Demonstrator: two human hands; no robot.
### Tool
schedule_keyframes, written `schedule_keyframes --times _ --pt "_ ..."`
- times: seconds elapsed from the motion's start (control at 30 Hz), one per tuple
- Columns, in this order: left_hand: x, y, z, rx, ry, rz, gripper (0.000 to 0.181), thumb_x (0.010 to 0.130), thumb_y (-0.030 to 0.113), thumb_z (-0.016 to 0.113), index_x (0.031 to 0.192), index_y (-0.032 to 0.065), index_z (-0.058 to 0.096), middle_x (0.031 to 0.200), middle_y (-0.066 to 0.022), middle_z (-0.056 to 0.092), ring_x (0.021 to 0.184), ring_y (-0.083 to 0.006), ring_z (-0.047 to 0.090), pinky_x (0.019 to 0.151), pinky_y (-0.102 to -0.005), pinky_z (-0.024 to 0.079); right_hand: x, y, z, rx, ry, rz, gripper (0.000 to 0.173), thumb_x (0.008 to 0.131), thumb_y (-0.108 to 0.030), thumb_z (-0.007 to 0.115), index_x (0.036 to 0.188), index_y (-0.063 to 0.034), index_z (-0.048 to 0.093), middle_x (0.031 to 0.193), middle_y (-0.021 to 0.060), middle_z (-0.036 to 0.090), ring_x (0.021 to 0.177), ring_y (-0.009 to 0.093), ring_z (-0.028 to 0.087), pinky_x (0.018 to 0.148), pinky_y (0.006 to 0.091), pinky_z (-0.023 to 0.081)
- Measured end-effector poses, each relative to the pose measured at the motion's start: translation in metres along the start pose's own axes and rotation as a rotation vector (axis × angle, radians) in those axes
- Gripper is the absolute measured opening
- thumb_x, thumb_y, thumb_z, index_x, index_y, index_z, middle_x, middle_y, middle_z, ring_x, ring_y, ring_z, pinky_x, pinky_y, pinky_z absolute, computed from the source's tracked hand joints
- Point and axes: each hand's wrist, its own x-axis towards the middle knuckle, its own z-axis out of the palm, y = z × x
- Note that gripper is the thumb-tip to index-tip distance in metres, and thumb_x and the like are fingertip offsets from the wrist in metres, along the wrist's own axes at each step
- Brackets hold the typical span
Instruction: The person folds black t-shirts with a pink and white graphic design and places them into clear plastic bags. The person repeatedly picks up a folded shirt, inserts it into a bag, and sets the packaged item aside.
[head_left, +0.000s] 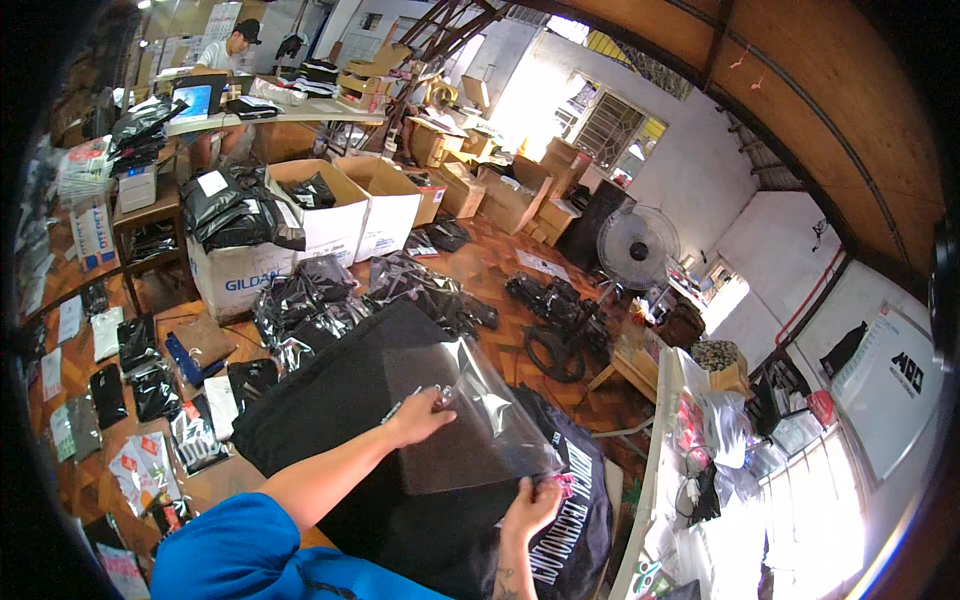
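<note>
A large clear plastic bag (465, 450) lies spread over black fabric (322, 420) in front of me. My left hand (420, 417) pinches its upper face, wrinkling the film around the fingertips. At the lower right corner of the plastic, my right hand (534, 504) has its fingers closed on the edge. Something small and pink (562, 484) shows beside those fingers; what it is cannot be made out. A black garment with white lettering (574, 517) lies right of my right hand, on the same support.
Packaged garments (154, 390) cover the floor at left; black plastic packages (315, 300) are heaped beyond the fabric. Open cardboard boxes (390, 232) stand behind. A pedestal fan (637, 247) is farther right. Scissors (646, 576) lie on the cluttered right-hand counter (652, 480). A person (225, 56) sits at a back table.
</note>
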Motion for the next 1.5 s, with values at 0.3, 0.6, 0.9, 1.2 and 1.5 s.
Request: schedule_keyframes --times 0.3,0.6,0.9,1.2,1.5 --pt "-0.056 -0.03 -0.048 0.043 -0.292 -0.146 0.058 0.085 0.025 0.071 0.132 -0.0005 0.049 0.125 -0.0227 0.058 0.115 -0.0266 0.057 0.098 -0.0365 0.043 -0.018 0.021 -0.014 0.262 -0.578 0.47 0.041 0.083 -0.005 0.071 0.117 0.0096 0.054 0.106 0.0141 0.066 0.097 0.019 0.062 0.086 0.0292 0.048" --pt "-0.096 -0.003 -0.052 0.093 -0.039 -0.26 0.037 0.08 0.023 0.076 0.103 -0.0035 0.063 0.082 -0.0138 0.067 0.074 -0.0181 0.065 0.068 -0.0321 0.05 -0.043 -0.012 -0.029 -0.127 -0.356 0.257 0.03 0.08 -0.02 0.076 0.091 0.0059 0.065 0.068 0.0103 0.062 0.062 0.015 0.056 0.058 0.031 0.044" --pt "-0.118 0.021 -0.104 -0.786 -0.383 -0.836 0.039 0.091 0.04 0.061 0.112 0.0072 0.065 0.094 -0.0062 0.067 0.086 -0.0192 0.063 0.08 -0.0322 0.049 -0.032 -0.047 -0.095 0.767 -0.715 1.169 0.026 0.093 -0.03 0.062 0.093 -0.004 0.064 0.075 0.0011 0.063 0.06 0.009 0.056 0.054 0.024 0.043" --pt "-0.022 0.143 -0.117 -1.43 -0.211 -0.353 0.022 0.097 0.031 0.051 0.086 0.0124 0.056 0.067 0.0022 0.054 0.055 -0.0102 0.052 0.051 -0.0232 0.044 0.086 -0.133 -0.081 1.322 -0.571 0.804 0.023 0.095 -0.025 0.049 0.093 -0.004 0.059 0.068 0.0139 0.064 0.054 0.028 0.063 0.052 0.0397 0.054" --pt "-0.07 0.085 -0.165 -0.728 -0.327 -0.093 0.024 0.096 0.024 0.057 0.079 0.0062 0.056 0.062 -0.0026 0.056 0.052 -0.0118 0.056 0.049 -0.0252 0.046 0.027 -0.103 -0.098 0.888 -0.57 0.642 0.024 0.097 -0.017 0.053 0.085 0.0019 0.06 0.071 0.0167 0.066 0.055 0.026 0.065 0.051 0.0372 0.056"
